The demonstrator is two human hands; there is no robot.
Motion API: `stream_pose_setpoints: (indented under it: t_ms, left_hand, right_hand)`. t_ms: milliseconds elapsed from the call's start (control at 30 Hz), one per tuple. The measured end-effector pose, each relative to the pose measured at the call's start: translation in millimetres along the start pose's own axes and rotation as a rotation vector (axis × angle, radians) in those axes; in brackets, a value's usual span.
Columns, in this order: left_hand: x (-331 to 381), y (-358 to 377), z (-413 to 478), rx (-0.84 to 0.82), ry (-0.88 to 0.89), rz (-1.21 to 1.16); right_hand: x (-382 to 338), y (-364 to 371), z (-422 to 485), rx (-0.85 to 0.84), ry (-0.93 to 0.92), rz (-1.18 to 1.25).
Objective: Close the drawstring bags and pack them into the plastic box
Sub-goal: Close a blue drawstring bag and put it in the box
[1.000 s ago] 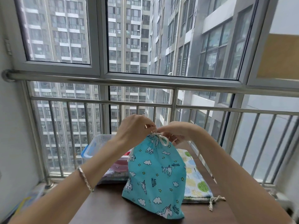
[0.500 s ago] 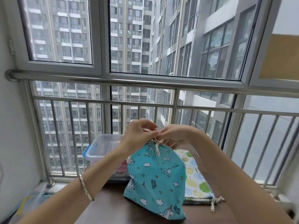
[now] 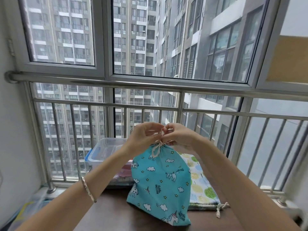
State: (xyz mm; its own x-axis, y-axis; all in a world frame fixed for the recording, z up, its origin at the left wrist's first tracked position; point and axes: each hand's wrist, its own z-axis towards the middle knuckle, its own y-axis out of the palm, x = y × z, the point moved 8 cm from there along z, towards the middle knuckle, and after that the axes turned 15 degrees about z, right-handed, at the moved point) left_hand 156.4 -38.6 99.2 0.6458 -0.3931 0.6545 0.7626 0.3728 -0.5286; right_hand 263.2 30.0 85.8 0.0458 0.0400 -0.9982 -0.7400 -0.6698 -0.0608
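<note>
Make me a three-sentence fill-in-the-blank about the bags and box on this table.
The left hand and right hand pinch the cord of the turquoise bag printed with ____.
The tree-print bag lies flat on the table, on the turquoise bag's ____ side.
The clear plastic box has ____ clips.
Missing words: unicorns; right; blue.

Matt printed cloth makes up the blue bag point(image 3: 160, 180) and the pale bag point(image 3: 201, 185); the cord point(image 3: 157, 148) is rough, off-white twisted string. The box point(image 3: 103, 150) is clear, glossy plastic, the table point(image 3: 113, 214) smooth dark wood with a faint sheen, the railing point(image 3: 150, 85) polished metal, the bracelet point(image 3: 88, 191) silvery metal.
</note>
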Motion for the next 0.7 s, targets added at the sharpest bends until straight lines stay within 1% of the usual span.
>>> stream_pose_setpoints:
  t_ms: [100,200,300,367,433,500,600,700]
  left_hand:
    - [1.7,-2.8,4.5,-0.006,-0.005,0.015]
    - [5.7,-6.3,7.6,0.02,0.002,0.116]
    - [4.2,-5.7,10.1,-0.028,-0.072,0.142]
    - [-1.9,-4.7,11.6,-0.086,-0.162,0.119]
    - [-9.1,-1.5,12.2,-0.189,-0.262,0.091]
    - [-13.1,4.7,11.0,-0.296,-0.346,0.009]
    - [-14.5,8.9,8.9,-0.323,-0.411,-0.064]
    - [-12.3,11.9,8.8,-0.331,-0.4,-0.107]
  right_hand:
    - [-1.4,0.4,-1.8,-0.012,-0.044,0.045]
    - [-4.6,2.5,-4.5,-0.019,-0.131,0.003]
    - [-12.0,2.0,-10.7,-0.008,-0.241,-0.027]
    - [-16.9,1.8,-15.8,0.008,-0.313,-0.098]
    - [-22.8,2.1,-21.6,0.038,-0.385,-0.201]
    - [-28.9,4.6,-26.4,0.062,-0.453,-0.346]
    - [-34.5,9.2,-31.9,0.088,-0.528,-0.522]
    - [-35.8,10.9,-34.0,0.118,-0.564,-0.626]
